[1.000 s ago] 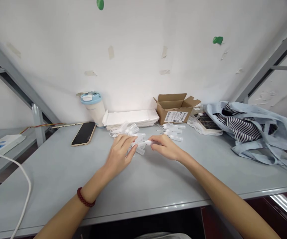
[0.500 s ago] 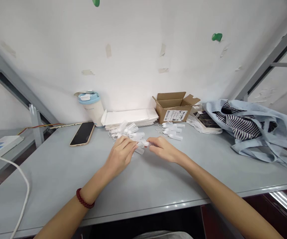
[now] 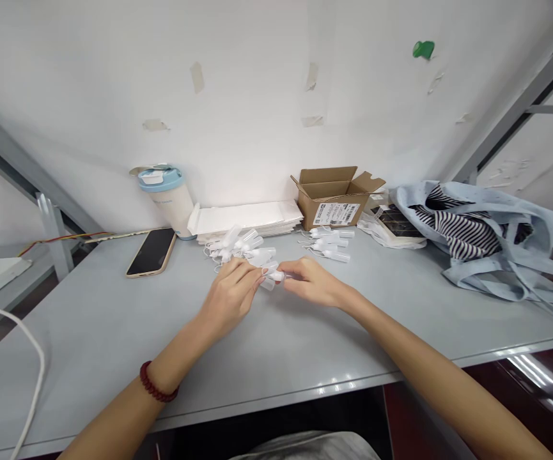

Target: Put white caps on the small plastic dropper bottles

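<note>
A small clear plastic tube with a white cap point(image 3: 277, 276) is held between my two hands, just above the table. My left hand point(image 3: 232, 292) is closed in a pinch at the tube's left end, where a thin cord seems to run. On the other end, the fingers of my right hand point(image 3: 313, 282) are wrapped round it and hide most of its body. Behind my left hand lies a loose pile of similar tubes point(image 3: 250, 240) with white cords. Several more tubes point(image 3: 330, 243) lie in a small group beyond my right hand.
At the back stand a cup with a blue lid point(image 3: 168, 198), a stack of white sheets point(image 3: 245, 217) and an open cardboard box point(image 3: 334, 201). A phone point(image 3: 151, 252) lies left on the grey table point(image 3: 276, 351). A light blue cloth bag point(image 3: 525, 236) fills the right side.
The view has shifted slightly. Both hands stay together at about the same place, still gripping the small tube, which has turned a little between my fingers.
</note>
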